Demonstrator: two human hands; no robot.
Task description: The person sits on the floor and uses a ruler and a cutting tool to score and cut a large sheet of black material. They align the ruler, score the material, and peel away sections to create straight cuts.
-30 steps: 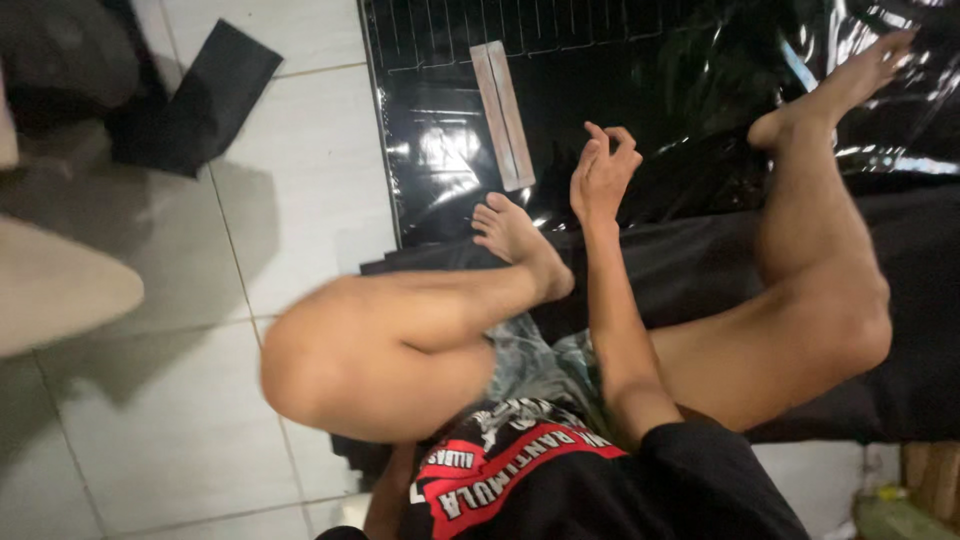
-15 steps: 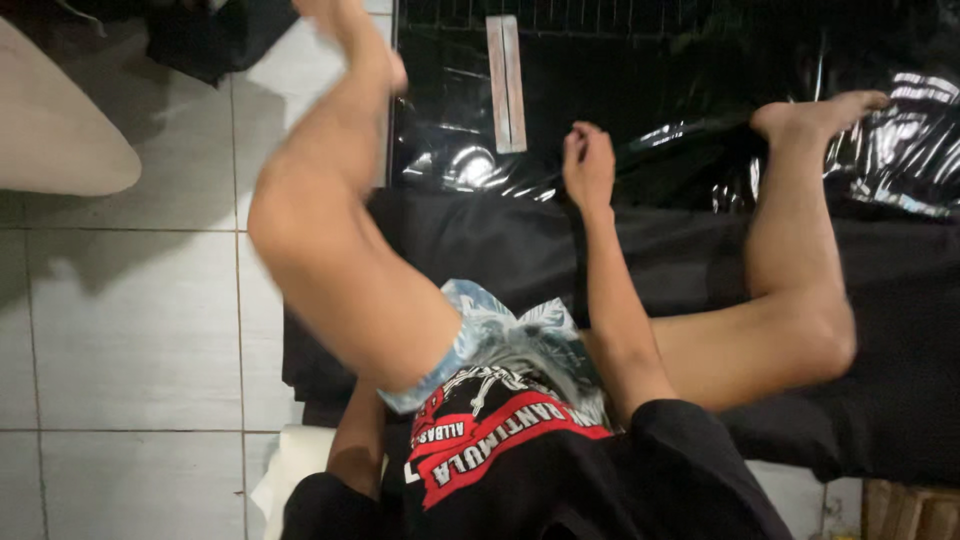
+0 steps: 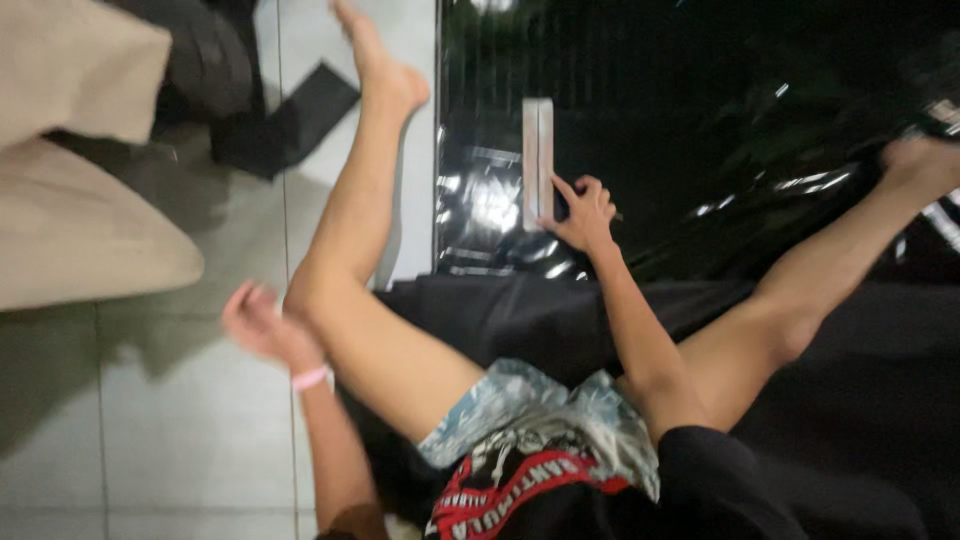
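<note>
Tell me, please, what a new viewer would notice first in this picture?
Most striking is the right hand, its fingers resting on the lower end of a long pale flat strip that lies on shiny black plastic sheeting at the top centre. The left hand, blurred and open, with a pink wristband, hangs over the grey tiled floor at the lower left.

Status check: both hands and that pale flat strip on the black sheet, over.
Right hand fingertips on pale flat strip, not gripping. Left hand open, blurred, over tiled floor. Strip lies flat on glossy black sheet; nothing on top of it.
</note>
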